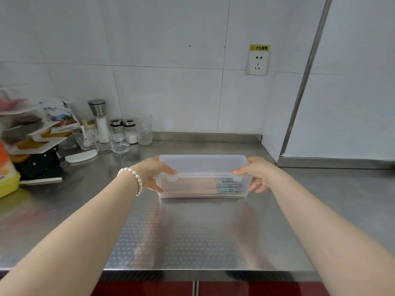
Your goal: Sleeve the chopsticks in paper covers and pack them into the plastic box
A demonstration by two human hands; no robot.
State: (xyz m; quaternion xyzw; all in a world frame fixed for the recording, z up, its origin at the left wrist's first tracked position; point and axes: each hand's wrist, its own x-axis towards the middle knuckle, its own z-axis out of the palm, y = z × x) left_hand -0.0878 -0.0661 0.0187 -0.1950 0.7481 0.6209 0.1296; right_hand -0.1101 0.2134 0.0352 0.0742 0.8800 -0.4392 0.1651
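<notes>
Clear plastic sits under both thumbs: the left hand [157, 173] and the right hand [255, 174] each clasp one end of the plastic box [203, 177], thumbs laid along the top near the front edge, fingers curled round the end walls and reaching down toward the base. Both hands are therefore grasping the box, one at each end, and neither holds anything else. A lid [203, 164] seems to lie over the box, with two small tabs hanging over the front wall; whether it is fully snapped down I cannot tell. Through the front wall show the sleeved chopsticks [213, 188], lying lengthwise on the bottom, with brown paper to the left and a blue-green print toward the right.

The box rests on the steel counter [192, 231], about in the middle, well apart from the clutter at the back left: a salt grinder [99, 118], small jars and drinking glasses [144, 129], and stacked trays [27, 133] at the far left. A wall socket [257, 61] sits above and to the right.

By my reading the sleeving and packing are finished and the closing step is in hand. The next move likely calls for even downward pressure along the front edge, so both tabs catch, with the fingers bracing the ends to stop the box sliding on the smooth steel.
</notes>
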